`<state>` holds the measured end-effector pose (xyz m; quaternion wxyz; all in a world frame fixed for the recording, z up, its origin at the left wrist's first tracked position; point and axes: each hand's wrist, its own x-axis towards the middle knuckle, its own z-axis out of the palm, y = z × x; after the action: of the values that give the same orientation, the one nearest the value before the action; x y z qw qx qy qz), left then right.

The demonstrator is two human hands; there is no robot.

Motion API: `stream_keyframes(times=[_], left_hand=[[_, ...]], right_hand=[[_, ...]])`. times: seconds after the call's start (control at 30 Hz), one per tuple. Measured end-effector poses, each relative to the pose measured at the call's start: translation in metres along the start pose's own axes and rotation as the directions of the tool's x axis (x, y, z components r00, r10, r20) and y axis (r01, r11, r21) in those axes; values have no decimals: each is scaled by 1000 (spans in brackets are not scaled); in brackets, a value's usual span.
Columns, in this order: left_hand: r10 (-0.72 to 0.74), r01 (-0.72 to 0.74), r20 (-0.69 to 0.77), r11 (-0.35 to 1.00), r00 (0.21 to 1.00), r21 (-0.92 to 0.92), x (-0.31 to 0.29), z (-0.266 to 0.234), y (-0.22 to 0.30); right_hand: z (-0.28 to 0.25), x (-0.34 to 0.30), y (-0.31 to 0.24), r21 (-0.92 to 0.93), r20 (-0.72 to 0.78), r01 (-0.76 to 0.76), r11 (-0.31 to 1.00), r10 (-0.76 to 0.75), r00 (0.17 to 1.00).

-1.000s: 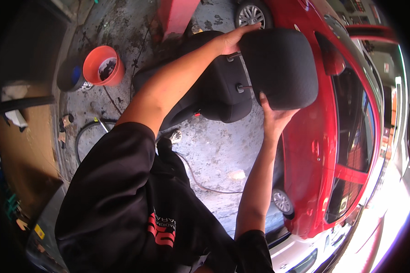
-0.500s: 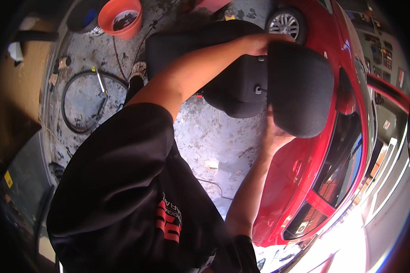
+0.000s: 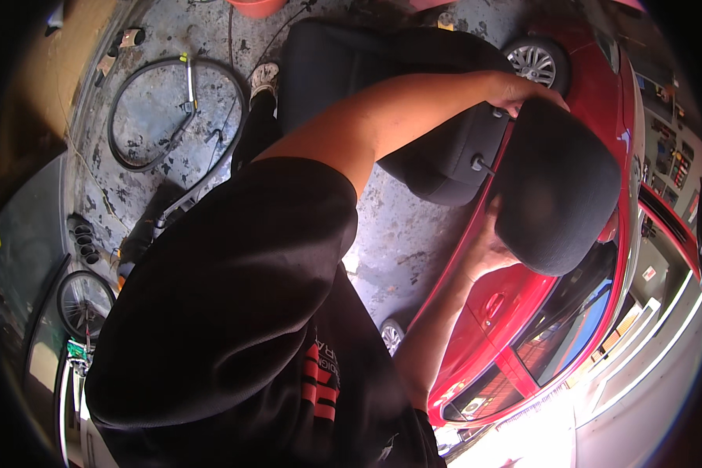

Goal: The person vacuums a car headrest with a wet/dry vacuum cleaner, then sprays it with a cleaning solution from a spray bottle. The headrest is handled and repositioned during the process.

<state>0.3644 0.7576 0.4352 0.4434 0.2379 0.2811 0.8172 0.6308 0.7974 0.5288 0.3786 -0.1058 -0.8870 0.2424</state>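
A black fabric headrest (image 3: pixel 558 187) is at right of centre, held between my two hands. My left hand (image 3: pixel 516 90) is closed over its far edge, the fingertips partly hidden behind it. My right hand (image 3: pixel 490 246) grips the near edge, thumb toward the seat and the other fingers mostly hidden underneath. A metal post (image 3: pixel 487 167) joins the headrest to a plastic guide (image 3: pixel 476 162) in the top of a black car seat (image 3: pixel 452 156). The seat rests on the floor, and my left forearm crosses above it.
A red car (image 3: pixel 487 308) stands close along the right side. To the left, a black hose (image 3: pixel 117 125) lies looped on the stained concrete floor (image 3: pixel 398 234). An orange bucket (image 3: pixel 257 6) shows at the top edge. A bicycle wheel (image 3: pixel 84 304) is at lower left.
The view has shifted, so the seat, car and hose appear in different places. Both hands keep their hold on the headrest, which still sits joined to the seat by its post.
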Motion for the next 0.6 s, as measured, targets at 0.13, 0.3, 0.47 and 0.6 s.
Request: stream_keyframes(times=[0.13, 0.3, 0.47, 0.6], left_hand=[[9, -8, -66, 1000, 998, 13, 6, 2, -2], [474, -32, -524, 763, 708, 646, 7, -40, -74], [505, 22, -60, 81, 861, 997, -55, 36, -157], [548, 39, 3, -65, 836, 997, -69, 18, -188]], right_hand=[[-6, -4, 10, -133, 15, 53, 990, -52, 999], [-1, -5, 6, -90, 18, 26, 996, -25, 1000], [-14, -1, 12, -9, 62, -98, 995, 99, 993], [-12, -16, 18, -163, 177, -208, 964, 236, 955]])
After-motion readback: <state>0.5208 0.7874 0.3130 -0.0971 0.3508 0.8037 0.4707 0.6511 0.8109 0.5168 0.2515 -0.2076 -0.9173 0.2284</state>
